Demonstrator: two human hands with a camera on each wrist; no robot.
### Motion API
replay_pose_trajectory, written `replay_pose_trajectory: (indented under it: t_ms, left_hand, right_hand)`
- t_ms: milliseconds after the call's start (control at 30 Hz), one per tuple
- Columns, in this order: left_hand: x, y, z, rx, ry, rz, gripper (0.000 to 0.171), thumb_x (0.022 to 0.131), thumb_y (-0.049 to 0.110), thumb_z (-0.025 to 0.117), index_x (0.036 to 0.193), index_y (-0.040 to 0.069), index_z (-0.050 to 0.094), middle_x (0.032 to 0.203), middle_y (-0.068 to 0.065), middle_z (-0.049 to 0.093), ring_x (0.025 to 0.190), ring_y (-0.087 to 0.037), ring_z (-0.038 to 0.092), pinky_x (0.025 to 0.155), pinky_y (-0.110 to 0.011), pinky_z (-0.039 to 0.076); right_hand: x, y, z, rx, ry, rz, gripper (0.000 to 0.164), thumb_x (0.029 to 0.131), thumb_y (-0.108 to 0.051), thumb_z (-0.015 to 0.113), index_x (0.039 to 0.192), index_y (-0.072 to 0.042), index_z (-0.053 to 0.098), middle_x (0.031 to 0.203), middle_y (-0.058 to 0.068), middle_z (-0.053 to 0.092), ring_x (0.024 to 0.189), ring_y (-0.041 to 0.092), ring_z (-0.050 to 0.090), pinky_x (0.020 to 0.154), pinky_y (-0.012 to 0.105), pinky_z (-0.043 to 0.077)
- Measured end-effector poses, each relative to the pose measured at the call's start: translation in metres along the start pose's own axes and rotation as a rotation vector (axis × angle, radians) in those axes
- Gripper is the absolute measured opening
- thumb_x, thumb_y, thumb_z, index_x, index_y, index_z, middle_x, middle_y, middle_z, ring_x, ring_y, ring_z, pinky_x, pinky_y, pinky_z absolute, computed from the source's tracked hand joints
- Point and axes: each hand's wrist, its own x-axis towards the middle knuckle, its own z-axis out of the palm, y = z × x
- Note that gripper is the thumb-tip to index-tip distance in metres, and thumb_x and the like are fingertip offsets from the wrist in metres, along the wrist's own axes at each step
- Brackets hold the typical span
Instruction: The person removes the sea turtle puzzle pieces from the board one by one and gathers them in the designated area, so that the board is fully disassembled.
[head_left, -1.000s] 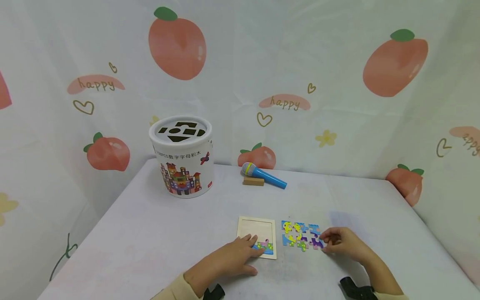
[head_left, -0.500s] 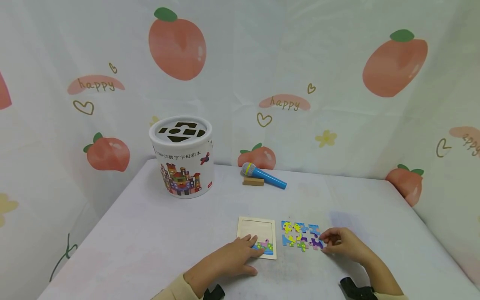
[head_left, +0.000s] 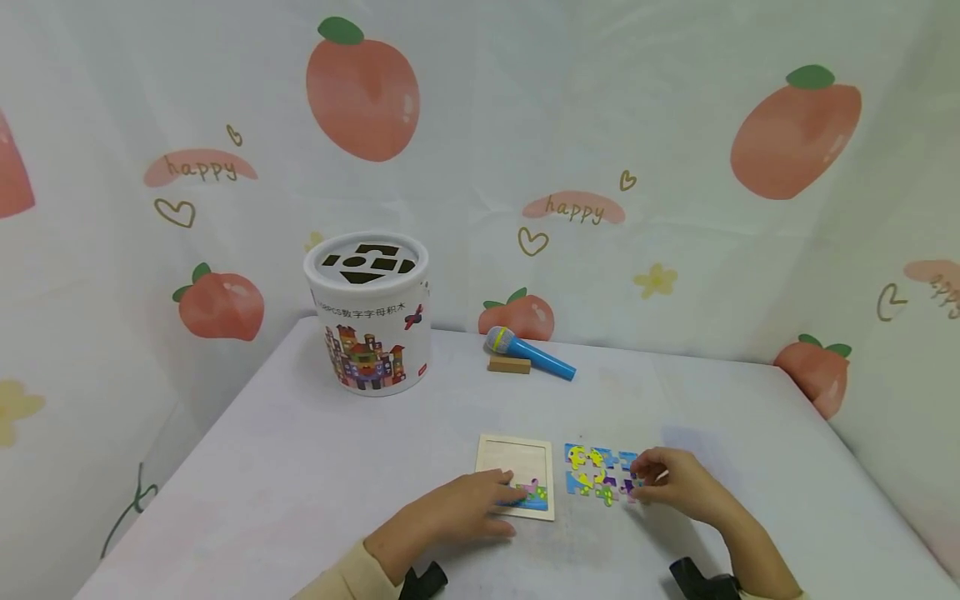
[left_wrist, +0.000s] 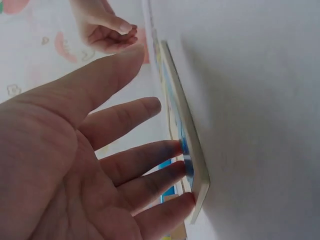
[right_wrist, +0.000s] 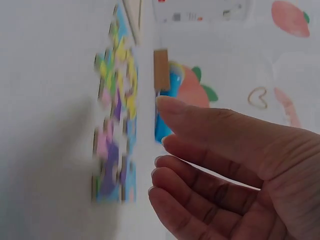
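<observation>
Well, closest to the head camera I had a cream sleeve (head_left: 348,575) and a black wrist mount (head_left: 702,581) at the bottom of the view. The person's left hand (head_left: 468,507) was released, fingers stretched out, with the fingertips (left_wrist: 175,148) on the blue puzzle strip (head_left: 535,500) set along the near side of the shallow wooden tray (head_left: 512,454). The right hand (head_left: 682,483) hung over the right edge of the loose puzzle pieces (head_left: 601,478); its thumb and fingers were bent loosely and apart, and I saw nothing between them. Those pieces lay close together on the white table (head_left: 390,450), just right of the tray. Well beyond, a brown block (head_left: 509,365) sat just in front of a blue toy microphone (head_left: 536,356); I couldn't tell whether they touched. Further left, a white tub (head_left: 367,329) stood upright, its lid cut with dark shapes. Behind everything hung a pale backdrop (head_left: 465,108) with peaches, hearts and "happy" on it.
</observation>
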Motion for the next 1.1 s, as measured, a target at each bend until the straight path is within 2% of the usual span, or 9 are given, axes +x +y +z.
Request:
replay_pose_trajectory:
  t_ms: [167,333,467,667,900,1100]
  left_hand:
    - [0.003,-0.010,-0.007,-0.099,-0.001,0.002,0.053,0.084,0.042,0.065,0.134,0.030,0.051,0.144,0.003,0.045,0.133,-0.021,0.042,0.107,-0.044,0.037]
    - [0.005,-0.024,-0.015,-0.162,0.052,0.021,0.062,0.082,0.038,0.069,0.137,0.018,0.048,0.146,-0.002,0.042,0.136,-0.022,0.037,0.110,-0.045,0.033]
    - [0.005,-0.036,-0.019,-0.179,0.091,0.010,0.067,0.082,0.033,0.071,0.139,0.009,0.045,0.148,-0.007,0.038,0.139,-0.025,0.032,0.112,-0.046,0.028]
    - [0.006,-0.046,-0.018,-0.180,0.088,-0.008,0.072,0.079,0.031,0.073,0.139,0.005,0.043,0.151,-0.009,0.034,0.140,-0.027,0.029,0.113,-0.047,0.025]
    - [0.003,-0.049,-0.016,-0.180,0.072,-0.018,0.073,0.078,0.031,0.075,0.139,0.005,0.043,0.152,-0.007,0.031,0.139,-0.029,0.030,0.112,-0.048,0.028]
    - [0.000,-0.050,-0.015,-0.174,0.061,-0.021,0.075,0.078,0.033,0.074,0.139,0.005,0.042,0.154,-0.006,0.028,0.140,-0.029,0.028,0.112,-0.049,0.027]
  right_hand:
    - [0.017,-0.024,0.012,-0.002,-0.028,-0.016,0.028,0.074,-0.017,0.078,0.092,0.001,0.065,0.085,0.005,0.062,0.072,0.006,0.052,0.062,0.020,0.050]
    - [0.039,-0.048,0.027,-0.032,-0.061,-0.084,0.026,0.074,-0.013,0.077,0.094,0.000,0.067,0.086,0.004,0.063,0.074,0.010,0.054,0.065,0.021,0.051]
    - [0.055,-0.068,0.042,-0.038,-0.105,-0.147,0.025,0.075,-0.013,0.076,0.095,0.000,0.067,0.085,0.004,0.063,0.075,0.011,0.055,0.065,0.021,0.051]
    - [0.072,-0.092,0.060,0.001,-0.153,-0.158,0.025,0.077,-0.012,0.075,0.097,0.001,0.067,0.087,0.006,0.063,0.077,0.015,0.056,0.064,0.018,0.049]
    - [0.086,-0.103,0.080,0.054,-0.210,-0.150,0.021,0.076,-0.009,0.075,0.094,0.000,0.068,0.087,0.005,0.064,0.075,0.013,0.055,0.062,0.018,0.049]
    - [0.091,-0.102,0.094,0.082,-0.214,-0.141,0.022,0.073,-0.008,0.077,0.092,0.000,0.068,0.082,0.004,0.063,0.070,0.009,0.053,0.060,0.017,0.047]
